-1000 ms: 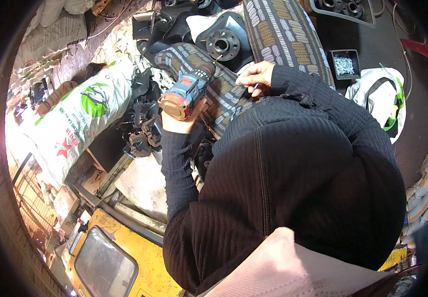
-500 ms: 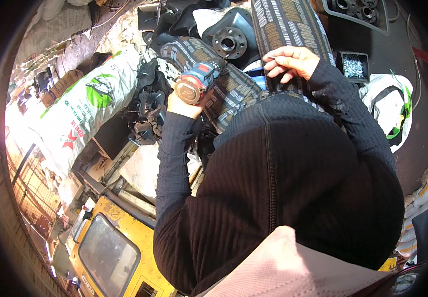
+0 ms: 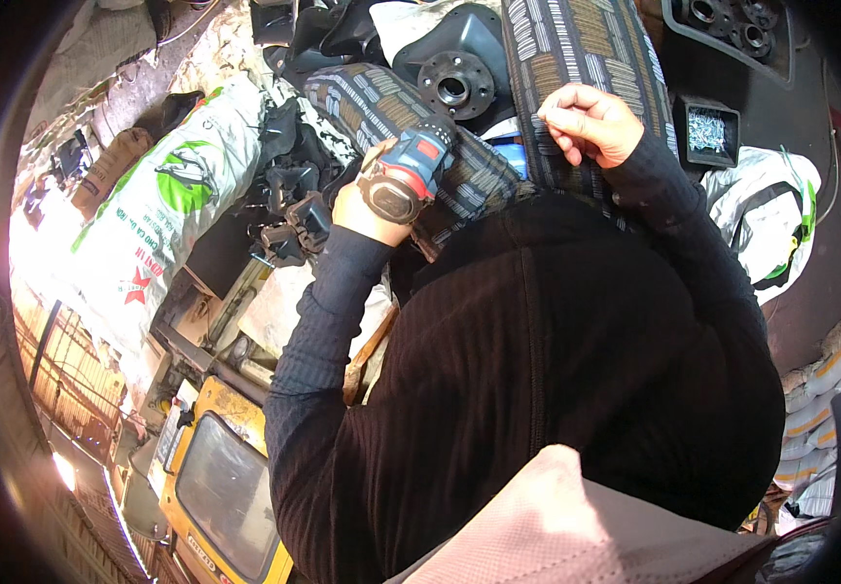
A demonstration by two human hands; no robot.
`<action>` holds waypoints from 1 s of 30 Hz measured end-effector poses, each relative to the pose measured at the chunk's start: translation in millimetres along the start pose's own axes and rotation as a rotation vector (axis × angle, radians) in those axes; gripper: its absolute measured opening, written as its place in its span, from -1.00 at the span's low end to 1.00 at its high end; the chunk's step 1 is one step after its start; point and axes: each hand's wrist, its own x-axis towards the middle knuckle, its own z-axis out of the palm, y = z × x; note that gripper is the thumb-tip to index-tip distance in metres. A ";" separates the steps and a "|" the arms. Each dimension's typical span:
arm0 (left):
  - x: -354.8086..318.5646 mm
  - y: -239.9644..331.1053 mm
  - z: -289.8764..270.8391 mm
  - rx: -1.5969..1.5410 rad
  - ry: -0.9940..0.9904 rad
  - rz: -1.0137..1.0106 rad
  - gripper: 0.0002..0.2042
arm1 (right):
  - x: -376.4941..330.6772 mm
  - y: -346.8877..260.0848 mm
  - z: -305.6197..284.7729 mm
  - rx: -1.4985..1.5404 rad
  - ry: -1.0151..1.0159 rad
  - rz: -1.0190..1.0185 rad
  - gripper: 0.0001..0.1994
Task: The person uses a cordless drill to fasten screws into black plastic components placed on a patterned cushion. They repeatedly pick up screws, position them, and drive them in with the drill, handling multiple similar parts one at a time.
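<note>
My left hand is closed round a blue and black cordless drill with a red patch. The drill's chuck points away from me, over my patterned trouser leg. Over the other leg hovers my right hand, thumb and fingertips pinched together; whatever they hold, if anything, is too small to make out. Between my legs, ahead of both hands, lies a black plastic part with a round grey metal flange that has a central hole and smaller holes around it. Neither hand touches it.
At right stands a small black bin of screws beside a white bag; beyond is a tray of round flanges. Dark plastic parts pile up at left beside a long white sack. A yellow machine panel is lower left.
The drill has turned in my left hand and moved slightly right. My right hand has shifted slightly right, its fingers drawn closer together. The view has shifted a little.
</note>
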 end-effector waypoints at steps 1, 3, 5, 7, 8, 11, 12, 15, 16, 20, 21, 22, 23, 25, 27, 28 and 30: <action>2.4 -0.8 -0.7 0.001 -0.014 0.004 -0.47 | 2.0 0.6 0.8 -0.013 0.004 -0.010 -0.83; 6.2 -4.4 -0.8 0.206 -0.017 0.118 -0.51 | 4.0 2.3 3.3 -0.036 -0.002 -0.034 -0.82; 6.8 -9.1 0.0 0.263 -0.010 0.149 -0.55 | 4.7 4.7 6.7 -0.104 0.034 -0.073 -0.83; 5.5 -11.7 2.3 0.109 -0.005 0.105 -0.57 | 3.6 9.0 11.3 -0.140 0.065 -0.108 -0.83; 4.2 -11.9 3.0 0.057 -0.018 0.049 -0.58 | 2.4 12.1 14.1 -0.061 0.049 -0.090 -0.83; -9.4 -6.6 5.3 0.068 0.153 0.120 -0.63 | 1.4 25.5 23.6 0.179 0.026 0.014 -0.79; -15.4 -3.9 5.7 0.115 0.188 0.159 -0.64 | 1.8 31.3 26.9 0.220 0.078 0.076 -0.78; -39.7 0.1 2.7 0.086 0.281 0.457 -0.70 | 5.7 47.6 34.3 0.288 0.096 0.030 -0.79; -49.7 0.7 2.2 0.166 0.308 0.504 -0.70 | 8.2 52.0 36.5 0.315 0.137 0.016 -0.78; -80.1 6.3 17.2 -0.371 0.354 0.323 -0.66 | 12.2 58.3 36.8 0.396 0.001 -0.003 -0.79; -82.8 7.1 21.2 -0.464 0.309 0.239 -0.65 | 11.7 58.8 36.5 0.396 -0.019 -0.004 -0.79; -83.2 6.0 22.4 -0.421 0.320 0.259 -0.65 | 11.0 58.8 35.8 0.407 -0.022 0.019 -0.80; -83.1 5.9 23.7 -0.347 0.313 0.293 -0.65 | 9.6 58.8 35.3 0.418 -0.022 0.043 -0.80; -81.1 6.4 23.8 -0.147 0.337 0.379 -0.68 | 8.4 59.0 35.6 0.447 -0.009 0.072 -0.80; -80.4 9.3 20.1 -0.156 0.287 0.349 -0.69 | 6.5 59.1 35.4 0.435 -0.038 0.058 -0.80; -81.4 12.0 17.8 -0.160 0.260 0.332 -0.70 | 5.4 59.8 35.8 0.424 -0.021 0.054 -0.79; -82.1 18.6 12.1 -0.095 0.306 0.444 -0.72 | 5.2 60.8 36.4 0.437 -0.045 0.056 -0.79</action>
